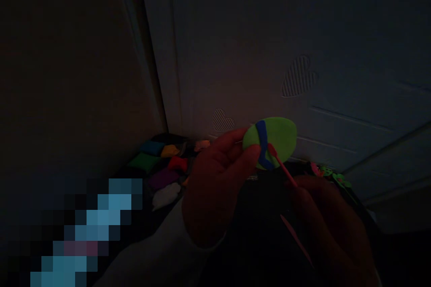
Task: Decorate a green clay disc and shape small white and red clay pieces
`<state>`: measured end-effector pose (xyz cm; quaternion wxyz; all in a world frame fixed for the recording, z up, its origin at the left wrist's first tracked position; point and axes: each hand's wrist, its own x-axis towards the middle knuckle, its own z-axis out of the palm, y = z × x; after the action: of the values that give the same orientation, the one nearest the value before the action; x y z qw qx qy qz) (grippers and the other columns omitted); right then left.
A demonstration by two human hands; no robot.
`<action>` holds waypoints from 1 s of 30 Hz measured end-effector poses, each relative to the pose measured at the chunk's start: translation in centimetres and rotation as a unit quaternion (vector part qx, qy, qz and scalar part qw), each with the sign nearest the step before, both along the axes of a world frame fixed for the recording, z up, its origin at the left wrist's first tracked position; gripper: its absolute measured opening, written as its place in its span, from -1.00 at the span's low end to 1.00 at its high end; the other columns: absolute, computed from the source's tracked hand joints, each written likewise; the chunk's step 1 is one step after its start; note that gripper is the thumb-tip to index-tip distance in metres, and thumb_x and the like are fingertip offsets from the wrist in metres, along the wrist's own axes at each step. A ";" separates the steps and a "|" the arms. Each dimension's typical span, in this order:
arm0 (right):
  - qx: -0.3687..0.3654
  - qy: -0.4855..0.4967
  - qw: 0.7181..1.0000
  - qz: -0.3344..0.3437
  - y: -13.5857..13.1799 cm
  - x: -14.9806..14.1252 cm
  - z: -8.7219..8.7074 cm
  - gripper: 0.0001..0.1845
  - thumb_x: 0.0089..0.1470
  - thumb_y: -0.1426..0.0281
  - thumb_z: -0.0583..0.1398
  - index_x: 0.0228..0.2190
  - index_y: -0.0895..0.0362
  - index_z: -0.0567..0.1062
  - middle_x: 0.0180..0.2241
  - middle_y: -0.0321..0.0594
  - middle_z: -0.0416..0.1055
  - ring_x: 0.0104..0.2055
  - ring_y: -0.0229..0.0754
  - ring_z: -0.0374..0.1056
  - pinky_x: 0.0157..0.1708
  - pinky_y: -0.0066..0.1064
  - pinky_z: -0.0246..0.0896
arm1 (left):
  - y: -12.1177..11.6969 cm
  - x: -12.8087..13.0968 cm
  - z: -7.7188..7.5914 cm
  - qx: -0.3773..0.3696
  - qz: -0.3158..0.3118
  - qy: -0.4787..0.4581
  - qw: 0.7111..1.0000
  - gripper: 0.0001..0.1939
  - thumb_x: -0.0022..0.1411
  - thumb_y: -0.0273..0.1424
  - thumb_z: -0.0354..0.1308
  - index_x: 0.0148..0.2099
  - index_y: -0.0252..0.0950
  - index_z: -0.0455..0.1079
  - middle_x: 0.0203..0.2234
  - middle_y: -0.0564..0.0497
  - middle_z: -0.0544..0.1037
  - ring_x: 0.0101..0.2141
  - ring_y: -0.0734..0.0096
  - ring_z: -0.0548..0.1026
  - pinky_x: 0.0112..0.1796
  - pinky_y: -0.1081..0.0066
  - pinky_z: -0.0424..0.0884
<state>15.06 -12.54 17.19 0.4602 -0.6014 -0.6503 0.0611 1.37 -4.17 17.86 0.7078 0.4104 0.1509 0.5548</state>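
My left hand pinches the left end of a flat, light green oval that looks like modelling clay, thumb in front and fingers behind. A wavy dark blue strip runs across the oval near my thumb. My right hand is closed around a thin pink modelling tool. Its rounded tip touches the oval or hovers just over it, right beside the blue strip. A second pink pointed tool lies below, partly hidden by my right hand.
Left of my hand lie several coloured pieces: blue, green, red, purple and white. Small bright green and pink shapes sit at the right. Behind rises a pale panel with raised hearts. The scene is very dark; a pixelated patch covers the lower left.
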 end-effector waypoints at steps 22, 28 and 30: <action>0.041 -0.055 0.993 -0.092 0.4 -2.2 -1.0 -0.87 0.17 0.33 0.07 -0.29 -0.02 0.42 -0.54 -0.40 0.45 -0.58 -0.34 0.34 -0.62 -0.55 0.20 | -0.3 0.6 -0.1 -0.023 0.058 -0.045 0.997 -0.85 0.15 -0.49 0.22 -0.19 -0.21 0.44 -0.33 0.08 0.63 -0.28 0.41 0.59 -0.25 0.46 0.50; 0.032 -0.033 0.995 -0.093 0.4 -2.6 -1.0 -0.86 0.17 0.35 0.07 -0.30 0.03 0.43 -0.46 -0.32 0.50 -0.50 -0.29 0.40 -0.54 -0.49 0.25 | -0.5 0.6 -0.1 -0.024 0.055 -0.025 0.998 -0.82 0.15 -0.45 0.22 -0.15 -0.22 0.42 -0.28 0.03 0.63 -0.22 0.34 0.58 -0.19 0.41 0.49; 0.029 -0.031 0.995 -0.091 0.4 -2.4 -1.0 -0.86 0.17 0.35 0.06 -0.30 0.02 0.42 -0.48 -0.34 0.49 -0.52 -0.30 0.39 -0.56 -0.50 0.23 | -0.6 0.6 -0.2 -0.024 0.059 -0.021 0.998 -0.81 0.14 -0.44 0.22 -0.15 -0.22 0.42 -0.28 0.03 0.63 -0.22 0.32 0.58 -0.20 0.38 0.50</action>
<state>12.63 -12.13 16.22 0.4609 -0.6457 -0.6086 -0.0185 1.98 -4.77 17.69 0.6864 0.3720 0.1731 0.6004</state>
